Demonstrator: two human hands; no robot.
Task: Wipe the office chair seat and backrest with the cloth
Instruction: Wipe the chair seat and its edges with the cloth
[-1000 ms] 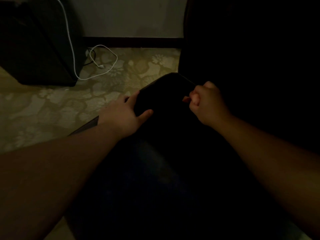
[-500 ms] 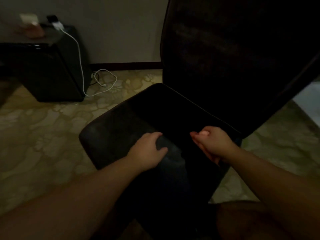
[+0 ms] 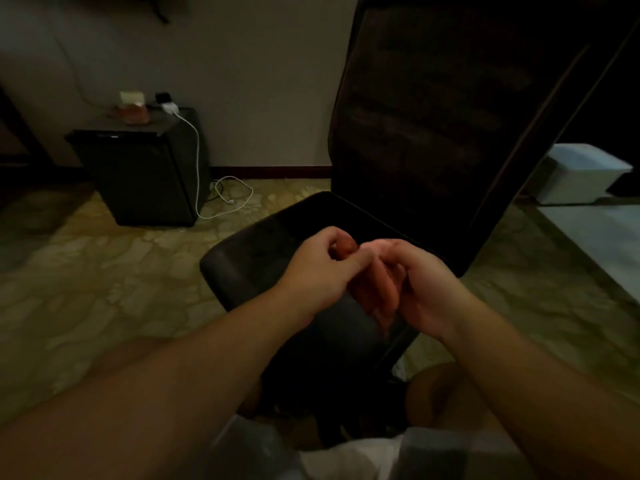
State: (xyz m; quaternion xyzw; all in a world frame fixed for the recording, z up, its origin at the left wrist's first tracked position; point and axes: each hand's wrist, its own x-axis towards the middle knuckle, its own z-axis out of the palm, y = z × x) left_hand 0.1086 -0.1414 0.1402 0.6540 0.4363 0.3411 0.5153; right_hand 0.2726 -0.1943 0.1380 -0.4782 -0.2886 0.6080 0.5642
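Observation:
The dark office chair stands in front of me, its seat (image 3: 249, 261) low in the middle and its tall backrest (image 3: 433, 116) rising to the right. My two hands meet just above the seat. My left hand (image 3: 322, 271) pinches the top of a small orange cloth (image 3: 375, 289) with fingers and thumb. My right hand (image 3: 426, 289) curls round the same cloth from the right. Most of the cloth is hidden between the hands. The room is dim.
A black cabinet (image 3: 138, 174) stands at the back left with small items (image 3: 133, 110) on top and a white cable (image 3: 197, 161) trailing to the patterned floor (image 3: 104, 271). A white box (image 3: 581, 178) sits at the right, behind the chair.
My left hand has lifted off the seat and joined the right hand on the cloth. The view has pulled back and up, showing more of the backrest and room.

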